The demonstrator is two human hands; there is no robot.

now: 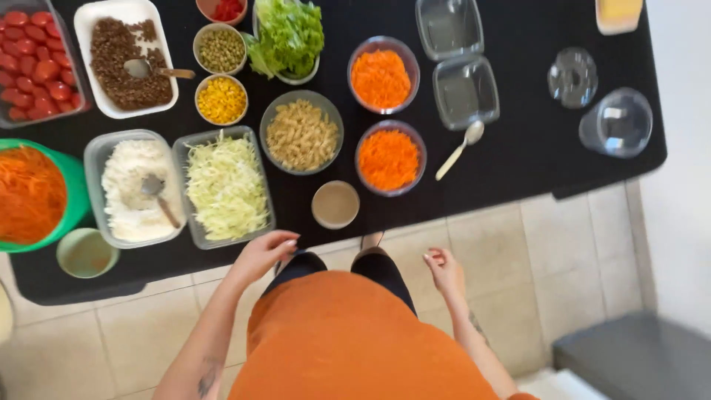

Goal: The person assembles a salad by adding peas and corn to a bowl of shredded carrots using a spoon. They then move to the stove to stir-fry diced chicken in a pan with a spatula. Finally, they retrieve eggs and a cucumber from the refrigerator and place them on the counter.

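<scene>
Holding shredded cabbage [226,187], a clear tub [194,231] beside empty left hand [261,253].

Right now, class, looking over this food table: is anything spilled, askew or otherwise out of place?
Nothing is spilled or tipped. The one loose item is a white spoon lying bare on the black table, slanted beside the empty clear clamshell box. Both hands, left hand and right hand, are empty.

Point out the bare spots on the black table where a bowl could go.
Bare cloth lies right of the white spoon, below the clear clamshell box and left of the clear cup. The left half, around the pasta bowl and cabbage tray, is crowded.
</scene>
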